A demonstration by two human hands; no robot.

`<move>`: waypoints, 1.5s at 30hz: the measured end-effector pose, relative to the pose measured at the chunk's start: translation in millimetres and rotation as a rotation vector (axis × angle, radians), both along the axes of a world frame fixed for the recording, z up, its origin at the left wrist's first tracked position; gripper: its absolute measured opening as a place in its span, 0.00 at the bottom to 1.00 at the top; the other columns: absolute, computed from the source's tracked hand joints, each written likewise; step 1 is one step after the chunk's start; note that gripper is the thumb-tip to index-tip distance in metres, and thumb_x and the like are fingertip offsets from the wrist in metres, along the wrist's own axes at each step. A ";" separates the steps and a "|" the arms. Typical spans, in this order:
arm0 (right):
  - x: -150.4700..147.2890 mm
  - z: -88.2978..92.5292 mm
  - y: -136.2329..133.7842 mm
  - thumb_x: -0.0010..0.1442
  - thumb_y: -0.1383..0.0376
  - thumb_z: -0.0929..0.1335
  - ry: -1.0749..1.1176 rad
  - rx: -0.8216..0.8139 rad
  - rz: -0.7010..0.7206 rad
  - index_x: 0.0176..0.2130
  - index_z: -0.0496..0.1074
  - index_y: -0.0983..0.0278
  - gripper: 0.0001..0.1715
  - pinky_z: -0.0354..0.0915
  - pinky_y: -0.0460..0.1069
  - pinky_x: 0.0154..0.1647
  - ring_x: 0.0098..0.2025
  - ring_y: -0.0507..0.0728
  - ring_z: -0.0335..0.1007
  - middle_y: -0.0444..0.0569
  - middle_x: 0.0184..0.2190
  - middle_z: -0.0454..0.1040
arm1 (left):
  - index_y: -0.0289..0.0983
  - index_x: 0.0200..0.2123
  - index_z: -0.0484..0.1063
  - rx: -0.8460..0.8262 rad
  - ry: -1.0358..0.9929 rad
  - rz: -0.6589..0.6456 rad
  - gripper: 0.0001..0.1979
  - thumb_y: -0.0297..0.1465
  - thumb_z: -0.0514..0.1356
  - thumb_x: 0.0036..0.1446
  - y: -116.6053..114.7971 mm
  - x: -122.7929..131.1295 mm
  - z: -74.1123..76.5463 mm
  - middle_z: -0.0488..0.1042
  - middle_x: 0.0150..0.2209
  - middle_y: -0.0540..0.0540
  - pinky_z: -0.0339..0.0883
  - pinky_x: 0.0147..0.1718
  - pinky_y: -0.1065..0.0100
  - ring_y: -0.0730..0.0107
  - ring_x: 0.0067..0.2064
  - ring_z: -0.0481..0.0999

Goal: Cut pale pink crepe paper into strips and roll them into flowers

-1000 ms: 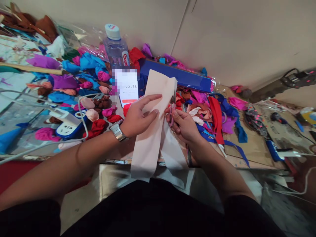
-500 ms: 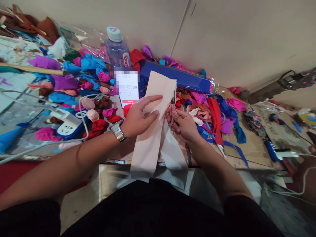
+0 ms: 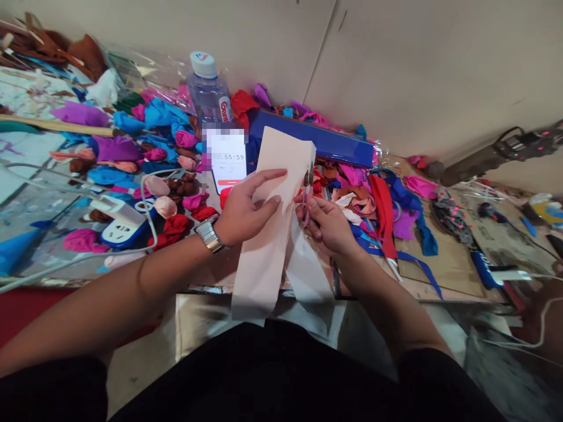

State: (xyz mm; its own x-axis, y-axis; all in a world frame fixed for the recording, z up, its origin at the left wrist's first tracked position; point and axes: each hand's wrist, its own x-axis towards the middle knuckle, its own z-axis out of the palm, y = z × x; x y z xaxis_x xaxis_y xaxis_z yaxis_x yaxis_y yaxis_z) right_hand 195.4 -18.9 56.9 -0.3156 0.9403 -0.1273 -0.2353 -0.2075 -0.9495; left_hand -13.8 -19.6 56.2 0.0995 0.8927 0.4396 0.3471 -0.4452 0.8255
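Observation:
A long pale cream strip of crepe-like paper lies over the table and hangs past its front edge. My left hand rests flat on this strip, thumb and forefinger stretched apart. At the strip's right edge, my right hand is closed round the pink handles of small scissors. Their blades point away from me and sit at the paper's edge near its far end; whether they are parted is hard to make out. A second pale length trails down below my right hand.
A phone with a running timer stands beyond my left hand, beside a clear bottle. Behind the paper lies a long blue box. Coloured scraps heap at right; rolled paper buds and a power strip crowd the left.
The scissors' blades show more clearly at the paper's right edge, and the strip's far end has shifted slightly left. Both hands stay almost in place.

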 end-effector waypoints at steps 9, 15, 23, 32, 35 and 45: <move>-2.2 -3.4 1.0 0.56 0.47 0.79 0.020 -0.013 0.010 0.42 0.77 0.65 0.28 0.40 0.42 0.15 0.13 0.39 0.49 0.39 0.27 0.74 | 0.40 0.60 0.76 -0.010 0.004 -0.003 0.24 0.39 0.62 0.63 0.1 -1.2 -0.2 0.77 0.63 0.41 0.77 0.58 0.53 0.52 0.63 0.76; -2.2 -4.4 1.6 0.54 0.47 0.80 0.041 -0.018 0.024 0.41 0.77 0.65 0.28 0.40 0.42 0.15 0.13 0.40 0.49 0.39 0.26 0.74 | 0.38 0.60 0.76 0.002 0.003 0.005 0.24 0.36 0.62 0.62 -0.4 -0.7 0.5 0.77 0.63 0.41 0.74 0.62 0.51 0.52 0.63 0.77; 1.4 -3.1 2.5 0.56 0.47 0.79 0.031 -0.006 0.012 0.43 0.78 0.65 0.28 0.41 0.42 0.16 0.14 0.39 0.48 0.38 0.27 0.73 | 0.37 0.60 0.76 0.013 0.013 -0.011 0.23 0.35 0.62 0.63 -0.8 -0.9 0.1 0.78 0.62 0.41 0.74 0.62 0.53 0.54 0.62 0.78; 2.1 -2.0 4.4 0.56 0.47 0.79 0.047 0.005 0.004 0.43 0.78 0.66 0.27 0.38 0.42 0.15 0.13 0.39 0.48 0.39 0.27 0.73 | 0.37 0.61 0.75 0.033 0.047 -0.036 0.23 0.34 0.61 0.63 -0.6 -1.4 -1.4 0.77 0.63 0.41 0.70 0.66 0.53 0.55 0.64 0.77; 0.6 -1.0 4.1 0.55 0.48 0.80 0.066 0.002 0.011 0.42 0.78 0.66 0.27 0.38 0.42 0.16 0.13 0.39 0.49 0.39 0.26 0.74 | 0.37 0.61 0.75 0.039 0.041 -0.047 0.23 0.34 0.62 0.63 -0.7 -1.3 -1.8 0.77 0.62 0.41 0.70 0.65 0.54 0.55 0.63 0.77; 2.2 -1.0 2.1 0.58 0.48 0.78 0.054 0.007 0.020 0.43 0.78 0.66 0.26 0.39 0.43 0.16 0.14 0.39 0.48 0.40 0.28 0.74 | 0.37 0.60 0.76 0.006 0.005 -0.022 0.23 0.34 0.62 0.62 -1.7 -0.1 0.8 0.77 0.62 0.41 0.75 0.60 0.54 0.54 0.63 0.77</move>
State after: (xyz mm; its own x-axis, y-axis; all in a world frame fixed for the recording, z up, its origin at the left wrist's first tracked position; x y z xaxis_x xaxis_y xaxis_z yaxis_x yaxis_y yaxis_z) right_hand 197.6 -16.8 55.9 -0.3408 0.9345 -0.1031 -0.2817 -0.2061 -0.9371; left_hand -13.9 -21.3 57.0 0.1215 0.8876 0.4442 0.3414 -0.4576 0.8210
